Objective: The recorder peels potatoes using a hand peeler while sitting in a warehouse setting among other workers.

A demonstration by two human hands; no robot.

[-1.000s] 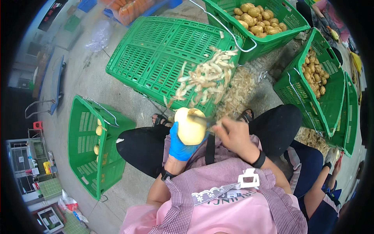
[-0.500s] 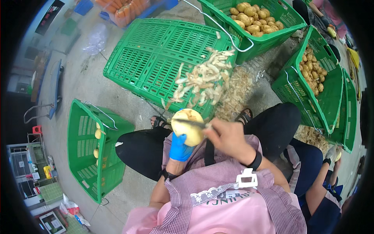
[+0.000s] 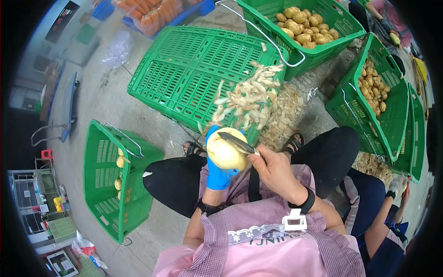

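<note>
My left hand [image 3: 217, 171], in a blue glove, is shut on a pale, mostly peeled potato [image 3: 226, 152] held above my knees. My right hand [image 3: 276, 168], bare, grips a peeler [image 3: 236, 141] whose blade lies across the top of the potato. Just beyond the potato, a heap of peelings [image 3: 249, 99] rests on an overturned green crate [image 3: 194, 74]. A pink checked apron covers my lap.
A green basket [image 3: 99, 184] at my left holds a few peeled potatoes. Green crates of unpeeled potatoes stand ahead [image 3: 318, 32] and at the right [image 3: 387, 111]. More peelings lie on the concrete floor [image 3: 286, 120]. Another person's arm [image 3: 392, 207] shows at the lower right.
The potato and both hands have shifted slightly right and lower; the peeler blade now lies across the potato's top.
</note>
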